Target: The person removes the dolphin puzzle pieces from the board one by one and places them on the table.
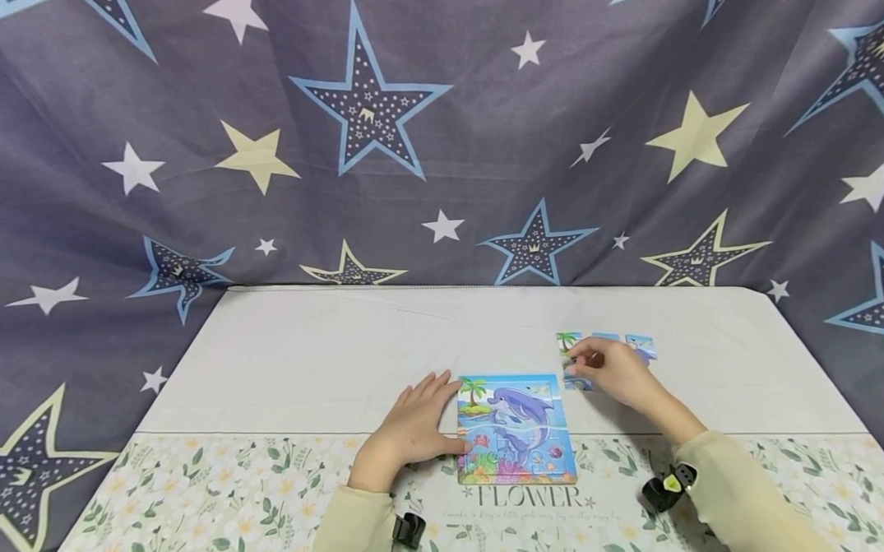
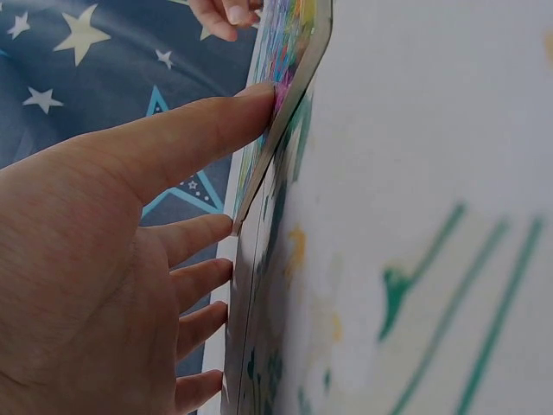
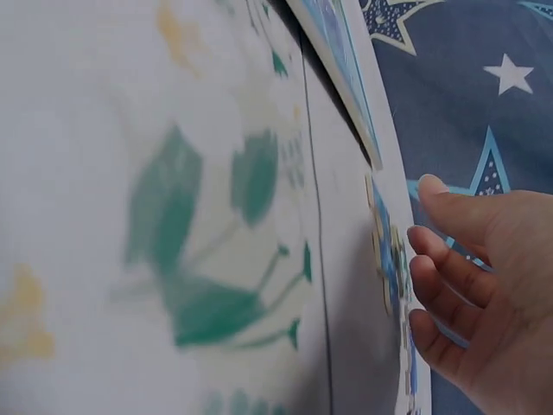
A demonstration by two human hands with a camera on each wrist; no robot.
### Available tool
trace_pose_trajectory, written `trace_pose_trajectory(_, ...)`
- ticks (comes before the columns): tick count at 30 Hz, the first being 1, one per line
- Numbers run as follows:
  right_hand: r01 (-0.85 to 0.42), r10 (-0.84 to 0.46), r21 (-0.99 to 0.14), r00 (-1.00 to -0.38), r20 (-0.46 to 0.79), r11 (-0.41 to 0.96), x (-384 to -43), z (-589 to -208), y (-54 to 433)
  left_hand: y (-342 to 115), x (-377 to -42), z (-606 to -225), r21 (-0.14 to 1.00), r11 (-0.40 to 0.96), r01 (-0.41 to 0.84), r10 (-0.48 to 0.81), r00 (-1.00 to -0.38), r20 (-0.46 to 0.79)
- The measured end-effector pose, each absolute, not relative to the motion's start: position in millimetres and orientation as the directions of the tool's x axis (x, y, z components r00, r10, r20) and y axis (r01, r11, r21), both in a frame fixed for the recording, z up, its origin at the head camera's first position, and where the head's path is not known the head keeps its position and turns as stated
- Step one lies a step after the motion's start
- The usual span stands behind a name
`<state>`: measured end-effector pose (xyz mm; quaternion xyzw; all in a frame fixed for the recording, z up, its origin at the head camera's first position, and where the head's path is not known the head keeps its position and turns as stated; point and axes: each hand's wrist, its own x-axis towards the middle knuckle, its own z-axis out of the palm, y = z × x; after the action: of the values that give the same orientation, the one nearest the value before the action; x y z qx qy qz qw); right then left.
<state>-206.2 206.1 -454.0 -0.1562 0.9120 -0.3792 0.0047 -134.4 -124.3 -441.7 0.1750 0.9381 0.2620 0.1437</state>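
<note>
A square jigsaw puzzle (image 1: 520, 432) with a dolphin, a palm tree and a blue sea lies on the table. My left hand (image 1: 415, 423) rests at its left side, fingers spread and straight; in the left wrist view the thumb (image 2: 207, 130) lies on the puzzle's edge. Beyond the puzzle's upper right corner, my right hand (image 1: 619, 373) hovers over several loose puzzle pieces (image 1: 578, 382) and partly covers them. In the right wrist view its fingers (image 3: 441, 290) are loosely bent close to the pieces (image 3: 383, 246), with nothing visibly held between thumb and fingertips.
The table's cloth (image 1: 320, 353) is white at the back and flowered in front, with printed lettering (image 1: 529, 498) below the puzzle. A dark curtain (image 1: 448, 144) with stars hangs behind and at both sides. Each wrist wears a small black camera (image 1: 409, 530).
</note>
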Motion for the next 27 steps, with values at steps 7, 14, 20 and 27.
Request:
trace_pose_trajectory(7,-0.332,-0.344,-0.724,-0.929,0.138,0.604,-194,-451,196,-125,-134,-443,0.542,0.801,0.255,0.405,-0.897,-0.176)
trace_pose_trajectory(14,-0.33,-0.367,-0.741,-0.922,0.121,0.585,-182,-447,185,-125,-135,-444,0.543,0.799,0.257,0.407,-0.897,-0.174)
trace_pose_trajectory(20,-0.29,-0.361,-0.758,-0.929,0.077,0.585,-171,-445,174,-124,-136,-444,0.547,0.796,0.259,0.409,-0.896,-0.171)
trace_pose_trajectory(27,-0.277,-0.354,-0.763,-0.933,0.068,0.584,-157,-443,158,-125,-135,-444,0.544,0.799,0.255,0.405,-0.897,-0.175)
